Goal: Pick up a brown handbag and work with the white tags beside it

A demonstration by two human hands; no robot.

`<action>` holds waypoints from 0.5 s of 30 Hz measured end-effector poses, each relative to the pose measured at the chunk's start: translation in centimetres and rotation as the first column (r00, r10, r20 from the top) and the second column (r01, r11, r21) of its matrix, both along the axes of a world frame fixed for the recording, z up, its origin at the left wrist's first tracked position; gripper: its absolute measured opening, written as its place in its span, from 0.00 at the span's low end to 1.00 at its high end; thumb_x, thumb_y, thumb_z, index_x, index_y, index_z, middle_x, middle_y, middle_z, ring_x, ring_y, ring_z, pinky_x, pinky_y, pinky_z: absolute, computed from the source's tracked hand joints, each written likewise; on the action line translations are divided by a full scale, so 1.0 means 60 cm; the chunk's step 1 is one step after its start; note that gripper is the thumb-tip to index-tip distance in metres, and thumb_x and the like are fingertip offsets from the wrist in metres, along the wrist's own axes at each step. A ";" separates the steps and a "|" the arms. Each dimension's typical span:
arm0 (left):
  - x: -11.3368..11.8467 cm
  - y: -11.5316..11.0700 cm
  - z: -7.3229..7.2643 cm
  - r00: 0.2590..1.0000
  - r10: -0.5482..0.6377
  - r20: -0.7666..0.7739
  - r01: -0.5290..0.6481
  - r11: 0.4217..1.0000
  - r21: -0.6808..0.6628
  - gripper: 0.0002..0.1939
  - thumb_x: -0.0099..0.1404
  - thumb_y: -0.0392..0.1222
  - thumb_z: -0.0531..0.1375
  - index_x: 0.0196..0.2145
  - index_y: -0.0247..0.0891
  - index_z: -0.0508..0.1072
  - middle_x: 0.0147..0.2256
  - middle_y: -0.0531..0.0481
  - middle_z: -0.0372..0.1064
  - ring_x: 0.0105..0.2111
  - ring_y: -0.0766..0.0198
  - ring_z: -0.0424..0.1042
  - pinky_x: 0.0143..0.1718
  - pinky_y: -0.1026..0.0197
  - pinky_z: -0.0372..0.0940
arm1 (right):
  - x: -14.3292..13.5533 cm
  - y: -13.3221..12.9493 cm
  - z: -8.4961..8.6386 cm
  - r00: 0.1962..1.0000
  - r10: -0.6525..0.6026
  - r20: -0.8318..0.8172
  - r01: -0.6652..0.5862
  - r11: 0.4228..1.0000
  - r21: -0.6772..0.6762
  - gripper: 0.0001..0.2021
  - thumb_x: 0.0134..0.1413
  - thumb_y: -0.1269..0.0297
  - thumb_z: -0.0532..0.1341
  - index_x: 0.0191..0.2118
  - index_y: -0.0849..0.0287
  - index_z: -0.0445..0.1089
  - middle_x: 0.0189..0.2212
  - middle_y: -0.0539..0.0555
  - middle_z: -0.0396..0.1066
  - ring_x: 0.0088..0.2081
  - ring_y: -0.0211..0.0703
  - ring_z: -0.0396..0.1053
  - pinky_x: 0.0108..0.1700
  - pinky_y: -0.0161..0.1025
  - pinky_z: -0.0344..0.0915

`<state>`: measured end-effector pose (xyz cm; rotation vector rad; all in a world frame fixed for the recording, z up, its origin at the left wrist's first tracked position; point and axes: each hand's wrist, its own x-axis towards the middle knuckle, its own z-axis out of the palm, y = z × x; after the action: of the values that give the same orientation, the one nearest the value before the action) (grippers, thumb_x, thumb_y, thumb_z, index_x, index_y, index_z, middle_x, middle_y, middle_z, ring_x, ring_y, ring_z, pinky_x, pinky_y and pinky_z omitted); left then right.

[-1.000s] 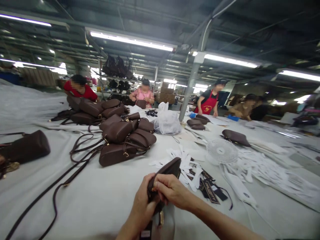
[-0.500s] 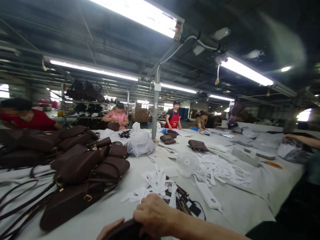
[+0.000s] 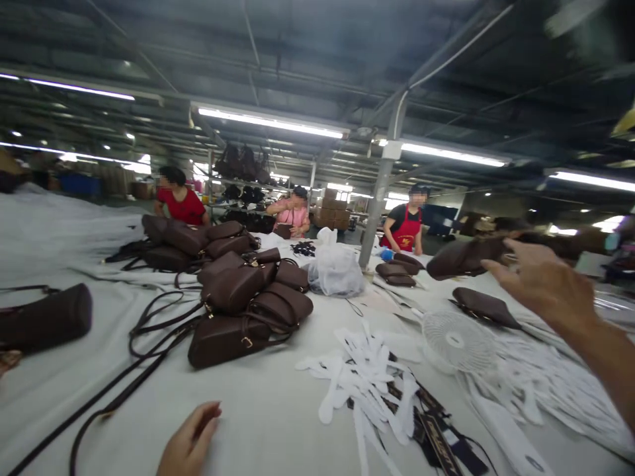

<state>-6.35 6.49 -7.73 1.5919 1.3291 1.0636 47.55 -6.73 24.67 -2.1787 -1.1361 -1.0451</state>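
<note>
My right hand reaches out over the right side of the table, its fingers and thumb at the end of a dark brown bag. This bag is raised above the table, and part of it is hidden behind the fingers. My left hand is low over the bare cloth in front, fingers loosely bent and apart, with nothing in it. Beyond it lies a heap of brown bags with long straps. White strips and black printed tags lie between my hands.
A white fan stands at the right beside more white strips. A clear plastic bag sits near a post. Another brown bag is at the left edge. Several people work beyond the table.
My view has turned left. The brown bag has gone from low in front of me up to the right with my right hand. My left hand has come away from it.
</note>
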 end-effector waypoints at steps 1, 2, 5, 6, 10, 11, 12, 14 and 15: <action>0.005 0.000 -0.002 1.000 -0.006 -0.021 0.007 1.000 0.031 0.21 0.53 0.59 0.58 0.36 0.41 0.76 0.39 0.46 0.78 0.43 0.50 0.76 0.48 0.52 0.70 | -0.010 0.019 -0.030 0.999 0.011 -0.039 -0.015 0.995 -0.098 0.18 0.60 0.54 0.56 0.51 0.58 0.66 0.46 0.71 0.69 0.43 0.64 0.69 0.36 0.52 0.59; 0.008 0.000 -0.005 0.999 -0.014 -0.039 0.016 0.998 0.060 0.19 0.54 0.58 0.58 0.36 0.42 0.77 0.39 0.47 0.78 0.42 0.50 0.76 0.48 0.52 0.71 | -0.032 0.041 -0.066 0.994 0.051 -0.102 -0.071 0.976 -0.208 0.15 0.61 0.56 0.55 0.49 0.57 0.68 0.41 0.68 0.72 0.39 0.60 0.70 0.35 0.49 0.60; 0.009 0.000 -0.015 0.997 -0.040 -0.066 0.047 0.993 0.112 0.17 0.58 0.55 0.57 0.35 0.42 0.78 0.39 0.47 0.78 0.42 0.52 0.76 0.47 0.54 0.70 | -0.150 0.126 -0.192 0.953 0.182 -0.242 -0.288 0.795 -0.533 0.11 0.63 0.62 0.53 0.42 0.56 0.71 0.36 0.60 0.75 0.39 0.54 0.72 0.37 0.44 0.62; 0.007 0.000 -0.017 0.997 -0.047 -0.065 0.054 0.992 0.116 0.16 0.59 0.54 0.57 0.34 0.42 0.78 0.39 0.47 0.78 0.41 0.53 0.75 0.46 0.55 0.70 | -0.198 0.156 -0.233 0.931 0.252 -0.264 -0.363 0.711 -0.602 0.11 0.63 0.63 0.52 0.40 0.54 0.72 0.37 0.57 0.75 0.40 0.52 0.72 0.37 0.42 0.63; 0.003 -0.004 -0.019 0.997 -0.070 -0.037 0.073 0.992 0.107 0.15 0.61 0.53 0.55 0.33 0.42 0.77 0.35 0.48 0.77 0.38 0.55 0.75 0.43 0.59 0.70 | -0.358 0.270 -0.362 0.834 0.488 -0.257 -0.513 0.518 -0.685 0.17 0.57 0.75 0.55 0.50 0.55 0.69 0.48 0.58 0.71 0.47 0.49 0.70 0.43 0.40 0.65; 0.004 -0.005 -0.019 0.998 -0.066 -0.023 0.068 0.992 0.106 0.15 0.62 0.52 0.55 0.32 0.42 0.77 0.34 0.48 0.77 0.37 0.56 0.75 0.42 0.60 0.70 | -0.383 0.295 -0.384 0.812 0.545 -0.209 -0.523 0.521 -0.674 0.23 0.53 0.78 0.56 0.55 0.55 0.66 0.55 0.60 0.66 0.54 0.51 0.65 0.48 0.41 0.64; 0.005 -0.006 -0.019 0.998 -0.058 -0.008 0.059 0.992 0.107 0.15 0.63 0.52 0.55 0.32 0.42 0.76 0.33 0.49 0.76 0.36 0.57 0.75 0.41 0.61 0.70 | -0.401 0.319 -0.403 0.807 0.568 -0.160 -0.513 0.543 -0.665 0.29 0.51 0.81 0.56 0.59 0.55 0.61 0.59 0.62 0.60 0.59 0.54 0.59 0.51 0.44 0.63; 0.007 -0.006 -0.020 0.998 -0.055 0.016 0.052 0.992 0.115 0.14 0.63 0.51 0.55 0.31 0.41 0.76 0.30 0.49 0.76 0.34 0.57 0.74 0.39 0.62 0.69 | -0.417 0.361 -0.428 0.834 0.537 -0.124 -0.483 0.605 -0.633 0.35 0.50 0.84 0.53 0.64 0.54 0.54 0.64 0.64 0.52 0.62 0.57 0.53 0.52 0.49 0.62; 0.007 -0.005 -0.021 0.998 -0.064 0.019 0.061 0.991 0.122 0.14 0.63 0.51 0.55 0.31 0.41 0.76 0.30 0.49 0.75 0.33 0.58 0.74 0.38 0.62 0.69 | -0.416 0.379 -0.435 0.850 0.508 -0.139 -0.475 0.626 -0.618 0.35 0.51 0.84 0.52 0.64 0.53 0.53 0.64 0.65 0.51 0.61 0.58 0.56 0.50 0.49 0.64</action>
<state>-5.92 6.18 -9.01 1.6940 1.2115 1.1393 22.59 15.99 -1.41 -2.0600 -2.2169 -0.4905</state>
